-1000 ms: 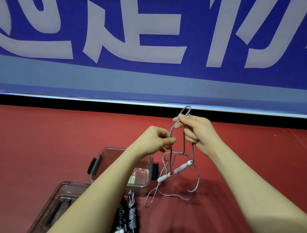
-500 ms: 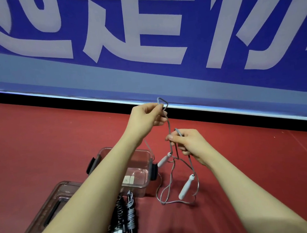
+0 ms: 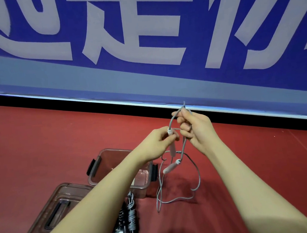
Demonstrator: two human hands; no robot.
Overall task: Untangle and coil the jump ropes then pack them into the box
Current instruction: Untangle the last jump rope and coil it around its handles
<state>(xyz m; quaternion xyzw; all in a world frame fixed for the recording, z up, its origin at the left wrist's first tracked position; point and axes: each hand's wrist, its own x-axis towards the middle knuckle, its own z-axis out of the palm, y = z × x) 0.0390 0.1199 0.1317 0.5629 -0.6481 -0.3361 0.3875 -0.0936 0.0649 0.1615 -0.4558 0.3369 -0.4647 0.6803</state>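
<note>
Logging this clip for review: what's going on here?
A person holds a tangled grey jump rope in the air. The left hand pinches one of its white handles; the right hand grips a loop of cord. Below on the red floor sit an open clear plastic box, its lid and two coiled ropes, not yet packed.

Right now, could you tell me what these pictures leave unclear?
Head view only:
- box interior: mostly hidden behind the left forearm.
- coiled ropes: their number is unclear; the forearm overlaps them.
- grey rope: its tangle blurs between the left hand and right hand.
- lid: partly covered.
</note>
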